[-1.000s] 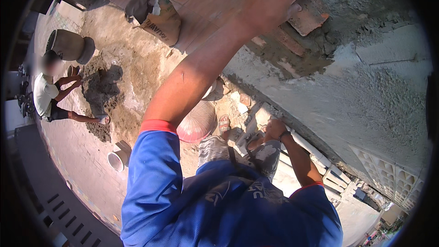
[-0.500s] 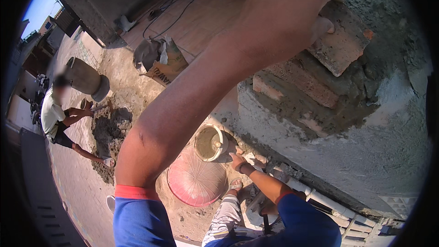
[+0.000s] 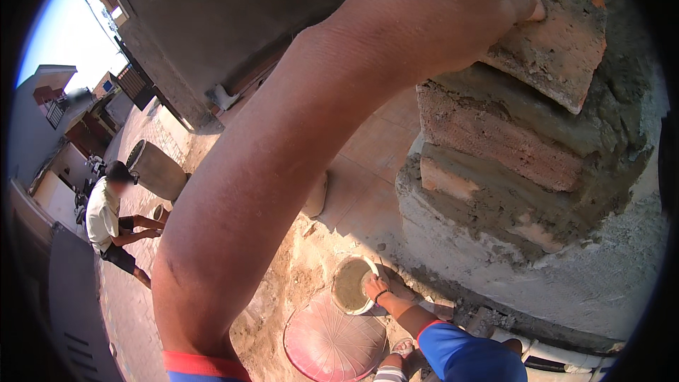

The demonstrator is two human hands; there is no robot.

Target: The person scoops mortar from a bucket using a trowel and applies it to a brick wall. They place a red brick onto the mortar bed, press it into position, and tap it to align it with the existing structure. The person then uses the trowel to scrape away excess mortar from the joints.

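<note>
High at the upper right, my left hand [image 3: 453, 10] is closed on a rough reddish brick [image 3: 555, 60], its thumb lying across the top face. The other fingers are cut off or hidden. That brick rests over wet grey mortar, above another brick [image 3: 495, 131] bedded in the masonry. Down low, my right hand [image 3: 377, 287] grips the handle side of a pale bucket [image 3: 341, 276]; its fingertips are partly hidden at the rim. Some greyish matter coats the bucket's inside.
A reddish ribbed dome-shaped object [image 3: 332, 343] lies beside the bucket. The rough plastered wall [image 3: 509, 279] fills the right side. At the left, another person [image 3: 106, 216] bends near a big drum [image 3: 159, 170]. Brick rubble [image 3: 442, 309] lies along the wall's foot.
My right hand has moved from beside the bucket onto its handle side. The left hand stays on the brick. The view has shifted, and the other person's legs have left sight behind my arm.
</note>
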